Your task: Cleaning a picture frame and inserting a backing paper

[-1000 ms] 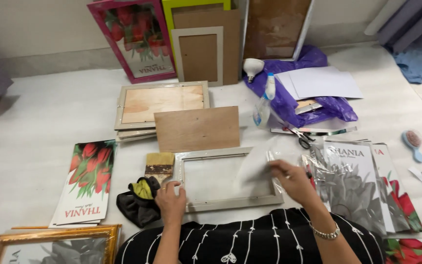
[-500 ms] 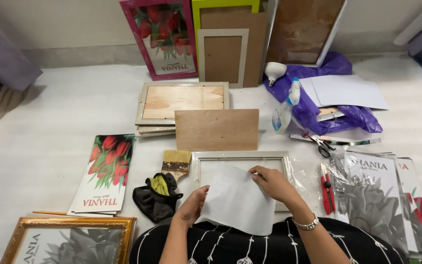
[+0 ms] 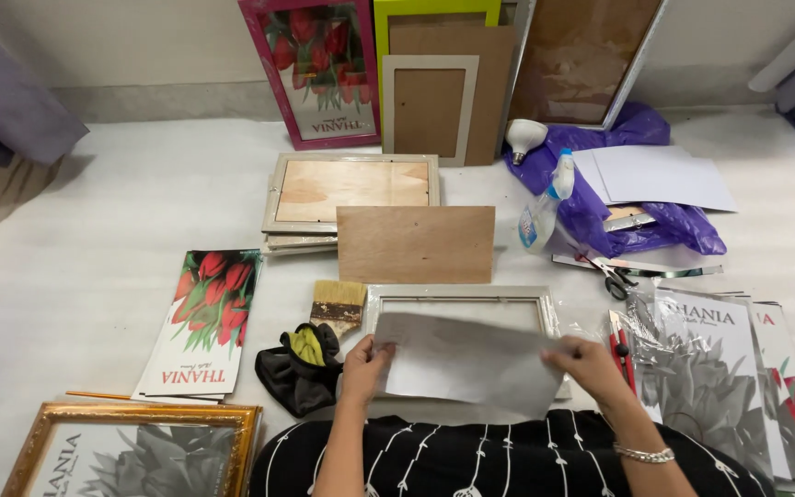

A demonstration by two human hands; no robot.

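The left hand (image 3: 363,366) pinches the left edge of a pale sheet (image 3: 466,361), thumb on top and fingers under, so its grip is closed on the sheet. Left of that grip lie a black cloth (image 3: 292,377) with a yellow bit tucked in it, a flat paintbrush (image 3: 337,304), and further out a stack of tulip prints (image 3: 202,317) and a gold frame (image 3: 131,451). They appear to be kept to the side so the space in front of the person stays free for the sheet.

The sheet hangs between the two grips, lifted off a grey frame (image 3: 460,296) that lies flat just beyond and under it. It seems to be held by both ends because it is thin and would sag or fold if gripped at one edge only. Its long axis runs left to right, from one hand to the other, slightly lower at the right, and its broad face tilts up toward the camera.

The right hand (image 3: 589,361) closes on the sheet's right edge in the same way. Just right of it is a red-handled tool (image 3: 620,345), then a pile of grey flower prints (image 3: 710,368). Beyond the frame lies a plywood board (image 3: 416,244).
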